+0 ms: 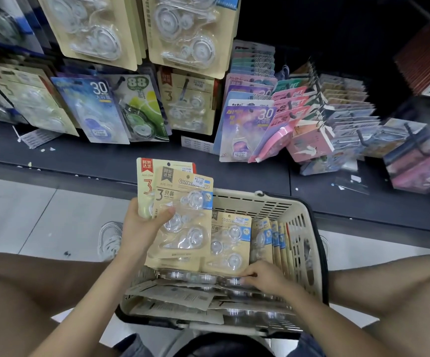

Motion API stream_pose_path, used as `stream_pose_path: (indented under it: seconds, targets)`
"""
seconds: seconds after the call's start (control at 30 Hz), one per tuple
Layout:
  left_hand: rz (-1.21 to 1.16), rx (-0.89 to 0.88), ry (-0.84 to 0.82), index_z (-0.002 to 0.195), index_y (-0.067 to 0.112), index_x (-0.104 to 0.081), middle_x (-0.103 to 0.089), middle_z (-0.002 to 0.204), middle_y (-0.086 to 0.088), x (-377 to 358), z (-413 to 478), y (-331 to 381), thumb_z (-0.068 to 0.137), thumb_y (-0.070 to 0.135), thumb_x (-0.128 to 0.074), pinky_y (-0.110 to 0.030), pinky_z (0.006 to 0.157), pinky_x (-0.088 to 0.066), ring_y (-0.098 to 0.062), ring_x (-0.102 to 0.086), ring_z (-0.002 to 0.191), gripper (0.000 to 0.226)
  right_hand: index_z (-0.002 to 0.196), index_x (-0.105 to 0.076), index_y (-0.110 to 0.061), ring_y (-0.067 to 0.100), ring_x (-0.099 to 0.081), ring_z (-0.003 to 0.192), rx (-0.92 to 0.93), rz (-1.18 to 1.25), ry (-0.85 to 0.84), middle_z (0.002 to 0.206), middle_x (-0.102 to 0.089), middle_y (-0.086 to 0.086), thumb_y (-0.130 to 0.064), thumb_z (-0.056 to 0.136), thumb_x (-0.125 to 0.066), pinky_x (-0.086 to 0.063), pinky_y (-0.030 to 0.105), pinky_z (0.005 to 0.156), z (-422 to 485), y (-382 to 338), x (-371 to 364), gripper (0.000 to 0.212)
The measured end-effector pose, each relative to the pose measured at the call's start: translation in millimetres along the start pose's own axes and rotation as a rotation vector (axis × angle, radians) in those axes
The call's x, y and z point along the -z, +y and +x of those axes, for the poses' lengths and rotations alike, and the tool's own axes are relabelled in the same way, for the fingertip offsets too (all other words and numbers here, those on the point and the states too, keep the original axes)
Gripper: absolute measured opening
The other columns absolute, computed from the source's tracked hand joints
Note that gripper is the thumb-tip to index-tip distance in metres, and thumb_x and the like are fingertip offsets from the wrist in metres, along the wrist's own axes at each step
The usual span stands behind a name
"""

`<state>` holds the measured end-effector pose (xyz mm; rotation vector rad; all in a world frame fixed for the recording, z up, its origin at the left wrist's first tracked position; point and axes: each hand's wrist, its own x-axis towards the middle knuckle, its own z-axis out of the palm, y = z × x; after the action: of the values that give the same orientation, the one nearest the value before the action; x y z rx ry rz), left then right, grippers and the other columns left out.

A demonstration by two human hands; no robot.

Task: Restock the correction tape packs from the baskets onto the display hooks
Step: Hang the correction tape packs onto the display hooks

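Note:
My left hand (141,222) grips two tan correction tape packs (183,215) fanned together, held above the left rim of a cream shopping basket (309,253). The front pack shows three clear tape dispensers and a blue corner. My right hand (265,278) reaches into the basket with curled fingers pinching the edge of a pack lying among several more packs (230,243). Some packs stand upright along the basket's right side. Matching tan packs hang on the display hooks (190,104) above.
A dark shelf base (92,155) runs across in front of the basket. Blue, green and pink correction tape packs (244,130) hang or lean on the display. Small pink notebooks (309,143) sit at right. My knees flank the basket on the pale tile floor (41,215).

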<state>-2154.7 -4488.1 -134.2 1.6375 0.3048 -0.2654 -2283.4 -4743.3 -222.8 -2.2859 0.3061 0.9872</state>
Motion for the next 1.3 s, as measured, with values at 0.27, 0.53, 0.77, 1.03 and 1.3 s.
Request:
stream_pose_path:
  seconds: [0.27,0.53,0.77,1.03,1.3]
  targets:
    - [-0.01,-0.032,0.008,0.107,0.028,-0.056,-0.071,0.106,0.0,5.8,-6.3,5.4,0.078,0.01,-0.081,-0.031,0.076,-0.053,-0.017,-0.069,0.095,0.042,0.058,-0.054,-0.036,-0.005,-0.043,0.044,0.095,0.228,0.206,0.047,-0.053,-0.021,-0.023,0.096,-0.061,-0.036,0.014,0.056,-23.0,-16.5,51.5,0.041]
    - [0.104,-0.17,0.003,0.102,0.028,-0.057,-0.071,0.1,0.003,9.9,-14.7,43.1,0.077,0.015,-0.084,-0.039,0.084,-0.054,-0.02,-0.069,0.094,0.04,0.076,-0.062,0.008,0.013,-0.044,0.069,0.285,0.641,0.626,0.07,-0.05,0.003,-0.016,0.096,-0.061,-0.036,0.029,0.064,-57.8,-37.3,130.4,0.032]
    - [0.231,-0.392,0.034,0.097,0.037,-0.054,-0.068,0.09,0.021,4.4,-18.9,116.6,0.071,0.024,-0.088,-0.032,0.078,-0.049,-0.004,-0.063,0.092,0.044,0.082,-0.076,-0.013,0.023,-0.064,0.083,0.397,0.828,0.828,0.09,-0.074,0.014,-0.022,0.096,-0.061,-0.052,0.053,0.087,-99.9,-85.1,192.8,0.022]
    - [0.135,-0.622,0.144,0.101,0.038,-0.052,-0.065,0.1,0.018,9.0,-33.6,203.1,0.075,0.019,-0.084,-0.015,0.076,-0.047,0.011,-0.061,0.086,0.044,0.086,-0.074,-0.012,0.03,-0.07,0.088,0.59,1.006,0.923,0.091,-0.076,0.009,-0.021,0.099,-0.057,-0.054,0.054,0.087,-140.9,-166.3,244.3,0.023]
    - [0.085,-0.83,0.373,0.112,0.019,-0.047,-0.053,0.094,0.022,36.3,-18.8,264.1,0.08,0.011,-0.079,0.003,0.073,-0.037,0.025,-0.052,0.081,0.046,0.084,-0.067,0.001,0.048,-0.065,0.093,0.669,1.017,0.901,0.097,-0.067,0.029,-0.03,0.096,-0.06,-0.049,0.066,0.087,-112.3,-243.7,275.6,0.034]
